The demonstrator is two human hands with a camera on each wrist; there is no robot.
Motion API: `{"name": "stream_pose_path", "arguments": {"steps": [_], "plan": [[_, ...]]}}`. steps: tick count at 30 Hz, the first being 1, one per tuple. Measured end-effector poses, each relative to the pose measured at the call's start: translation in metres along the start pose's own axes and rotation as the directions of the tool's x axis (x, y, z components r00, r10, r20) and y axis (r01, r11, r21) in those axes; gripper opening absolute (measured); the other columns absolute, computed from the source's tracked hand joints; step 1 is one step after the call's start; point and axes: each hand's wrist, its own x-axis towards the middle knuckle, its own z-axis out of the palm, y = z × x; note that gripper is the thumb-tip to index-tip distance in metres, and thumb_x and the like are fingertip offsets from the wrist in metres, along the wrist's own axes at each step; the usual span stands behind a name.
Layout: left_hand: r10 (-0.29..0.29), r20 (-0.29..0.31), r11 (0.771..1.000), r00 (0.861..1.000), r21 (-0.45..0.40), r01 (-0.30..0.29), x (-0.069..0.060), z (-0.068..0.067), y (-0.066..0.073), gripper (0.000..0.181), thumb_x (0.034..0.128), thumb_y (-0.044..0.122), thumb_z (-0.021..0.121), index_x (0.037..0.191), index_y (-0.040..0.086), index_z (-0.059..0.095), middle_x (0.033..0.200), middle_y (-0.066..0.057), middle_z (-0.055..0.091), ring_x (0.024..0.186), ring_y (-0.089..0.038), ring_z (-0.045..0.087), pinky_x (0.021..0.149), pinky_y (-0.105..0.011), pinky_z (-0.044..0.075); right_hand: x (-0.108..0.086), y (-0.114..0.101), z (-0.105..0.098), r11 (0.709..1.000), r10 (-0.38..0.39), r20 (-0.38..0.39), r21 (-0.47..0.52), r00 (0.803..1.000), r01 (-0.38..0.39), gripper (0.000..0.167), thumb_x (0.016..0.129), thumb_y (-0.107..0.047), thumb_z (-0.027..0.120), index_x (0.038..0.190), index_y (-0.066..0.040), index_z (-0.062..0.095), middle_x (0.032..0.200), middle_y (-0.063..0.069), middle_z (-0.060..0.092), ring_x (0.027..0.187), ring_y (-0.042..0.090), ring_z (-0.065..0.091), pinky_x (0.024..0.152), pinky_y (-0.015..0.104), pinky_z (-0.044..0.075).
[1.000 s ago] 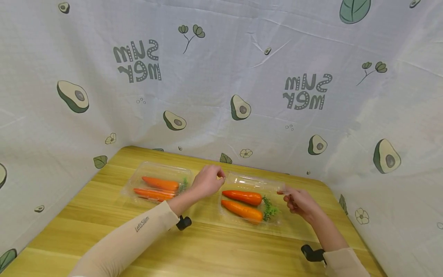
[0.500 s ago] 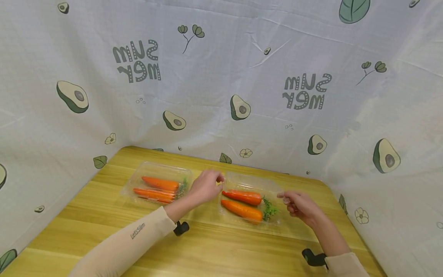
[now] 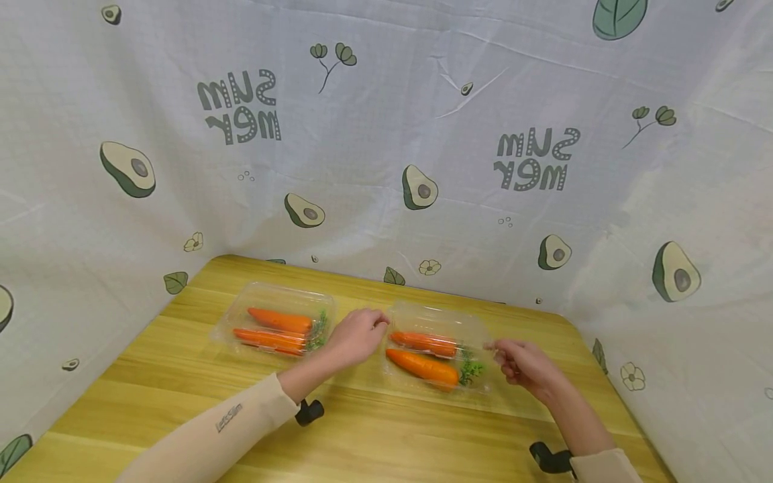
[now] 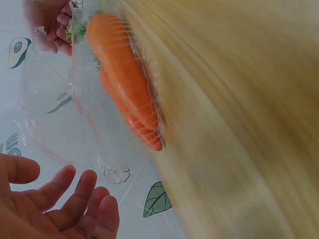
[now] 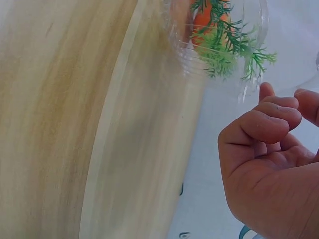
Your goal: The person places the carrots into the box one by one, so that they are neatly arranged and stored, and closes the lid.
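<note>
Two carrots, a redder one (image 3: 425, 343) and an orange one (image 3: 423, 367), lie with green tops (image 5: 219, 50) in a clear hinged plastic container (image 4: 107, 144). Its transparent lid (image 3: 441, 316) tilts over the back carrot, its front edge raised. My left hand (image 3: 356, 335) is at the lid's left corner; in the left wrist view its fingers are spread, thumb and index apart, index fingertip by the lid edge. My right hand (image 3: 525, 365) pinches the lid's right corner between thumb and index, the other fingers curled.
A second clear container (image 3: 256, 295) with two carrots (image 3: 280, 320) sits to the left on the wooden table (image 3: 362, 429), its lid apparently down. A printed white cloth (image 3: 362, 147) hangs behind the table and at both sides.
The lid has swung forward and down over the back carrot. My left hand has come lower and nearer with its edge; my right hand has dropped slightly. The carrots have stayed put.
</note>
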Motion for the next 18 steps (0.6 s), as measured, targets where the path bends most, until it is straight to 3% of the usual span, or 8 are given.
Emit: {"name": "stream_pose_path", "arguments": {"steps": [3, 5, 11, 18], "plan": [[-0.002, 0.003, 1.000, 1.000, -0.022, 0.002, -0.004, 0.001, -0.001, 0.027, 0.1047, 0.027, 0.050, 0.113, 0.014, 0.071, 0.109, -0.002, 0.069, 0.097, -0.020, 0.061, 0.082, -0.039, 0.051, 0.000, 0.001, 0.002, 1.000, 0.008, -0.008, -0.007, 1.000, -0.008, 0.029, 0.103, -0.034, 0.058, 0.093, -0.007, 0.064, 0.068, -0.002, 0.047, 0.058, 0.013, 0.039, 0.056, 0.028, 0.035], [0.000, 0.010, 0.999, 1.000, -0.037, 0.001, -0.007, 0.002, -0.001, 0.025, 0.1038, 0.027, 0.053, 0.113, 0.013, 0.071, 0.107, -0.002, 0.069, 0.097, -0.021, 0.061, 0.081, -0.040, 0.051, -0.001, 0.001, 0.003, 1.000, 0.006, -0.014, -0.013, 1.000, -0.007, 0.030, 0.102, -0.034, 0.059, 0.090, -0.007, 0.064, 0.068, -0.002, 0.047, 0.058, 0.013, 0.039, 0.056, 0.029, 0.035], [-0.027, 0.028, 0.999, 0.999, -0.032, 0.028, -0.012, 0.007, -0.005, 0.026, 0.0980, 0.029, 0.063, 0.119, 0.014, 0.069, 0.111, -0.002, 0.068, 0.102, -0.021, 0.062, 0.083, -0.040, 0.053, -0.003, 0.005, 0.004, 1.000, -0.018, -0.013, -0.025, 1.000, 0.018, 0.035, 0.104, -0.034, 0.056, 0.107, 0.000, 0.066, 0.070, -0.001, 0.046, 0.059, 0.013, 0.040, 0.056, 0.028, 0.035], [-0.045, 0.043, 0.999, 0.998, -0.027, 0.046, -0.016, 0.012, -0.008, 0.031, 0.0945, 0.030, 0.069, 0.120, 0.013, 0.068, 0.111, -0.003, 0.067, 0.100, -0.021, 0.062, 0.079, -0.039, 0.053, -0.003, 0.009, 0.004, 0.999, -0.021, 0.011, -0.025, 1.000, 0.022, 0.048, 0.105, -0.036, 0.053, 0.132, 0.004, 0.058, 0.075, -0.001, 0.045, 0.061, 0.013, 0.039, 0.057, 0.029, 0.033]]}}
